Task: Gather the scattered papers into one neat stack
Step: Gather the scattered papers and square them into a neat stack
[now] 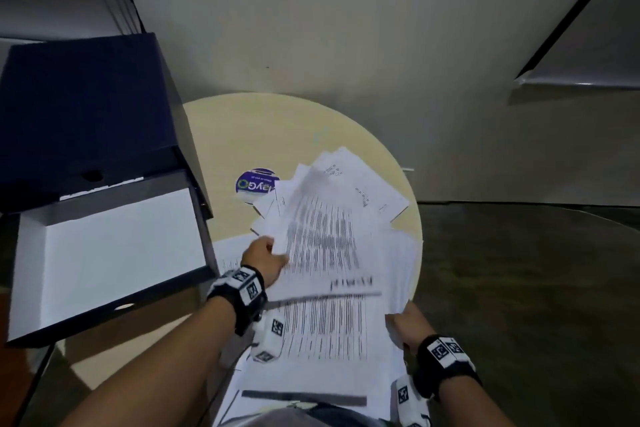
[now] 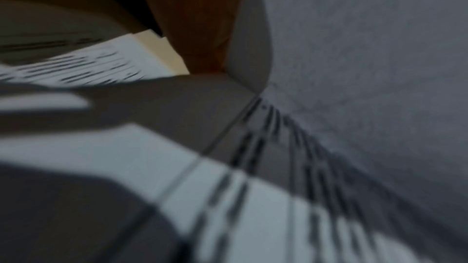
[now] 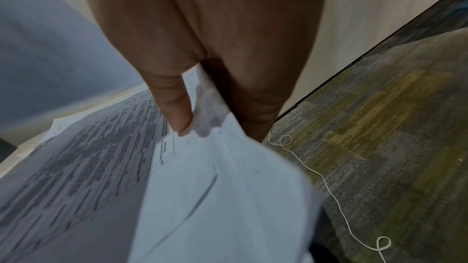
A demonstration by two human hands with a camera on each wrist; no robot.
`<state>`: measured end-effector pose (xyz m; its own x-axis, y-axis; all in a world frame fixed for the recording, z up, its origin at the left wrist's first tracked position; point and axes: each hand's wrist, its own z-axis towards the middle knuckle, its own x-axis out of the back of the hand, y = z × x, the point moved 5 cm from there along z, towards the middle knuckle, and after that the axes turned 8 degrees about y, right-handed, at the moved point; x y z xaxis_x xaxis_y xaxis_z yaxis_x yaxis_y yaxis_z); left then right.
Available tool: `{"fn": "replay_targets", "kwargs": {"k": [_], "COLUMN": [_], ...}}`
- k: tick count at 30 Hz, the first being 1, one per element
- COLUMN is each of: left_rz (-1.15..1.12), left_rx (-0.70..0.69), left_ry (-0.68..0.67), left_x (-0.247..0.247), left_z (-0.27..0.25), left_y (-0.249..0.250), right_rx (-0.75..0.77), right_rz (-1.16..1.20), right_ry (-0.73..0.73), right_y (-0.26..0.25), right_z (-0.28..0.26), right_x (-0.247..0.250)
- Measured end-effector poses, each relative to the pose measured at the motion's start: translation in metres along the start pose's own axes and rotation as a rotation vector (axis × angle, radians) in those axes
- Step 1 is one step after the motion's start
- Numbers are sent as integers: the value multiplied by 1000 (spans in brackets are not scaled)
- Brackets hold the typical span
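1. Right hand (image 1: 410, 322) pinches the near corner of the white printed paper bundle (image 1: 332, 333), thumb over fingers.
2. Left hand (image 1: 265, 258) grips a lifted printed sheet (image 1: 322, 236).
3. Loose sheets (image 1: 360, 180) lie fanned on the round cream table (image 1: 242, 135); stacking appears partly done, squaring outstanding.

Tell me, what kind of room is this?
Probably an office: printed papers spread over a round table, an open document box beside it, and patterned carpet tiles on the floor.
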<state>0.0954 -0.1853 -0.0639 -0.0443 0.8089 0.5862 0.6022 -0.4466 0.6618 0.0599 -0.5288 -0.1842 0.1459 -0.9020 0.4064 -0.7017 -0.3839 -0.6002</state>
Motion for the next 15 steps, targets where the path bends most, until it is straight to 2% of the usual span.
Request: {"fn": "replay_targets", "kwargs": {"k": [2,4,7,10,12,15], "left_rz": [63,10,-32,-86,-100,-244], "left_rx": [49,48,35,37,20,71], "left_ry": [-53,-22,14,62,80,44], "left_x": [-23,-35,-39,-40,-40,-44], "left_z": [2,2,0,3,4,9], "left_y": [-17,-21,-15,-16,-18,-30], "right_rx": [10,5,-96,-118,-108,-95], "right_rz": [-44,6,152,272,316,324], "right_ry": [12,13,8,-45,-60,-70], "right_y": [-4,-7,-3,15,-4,-16], "right_z": [-3,-8,-8,12,-11,-26], "right_x": [0,0,-2,-2,-4,-4]}}
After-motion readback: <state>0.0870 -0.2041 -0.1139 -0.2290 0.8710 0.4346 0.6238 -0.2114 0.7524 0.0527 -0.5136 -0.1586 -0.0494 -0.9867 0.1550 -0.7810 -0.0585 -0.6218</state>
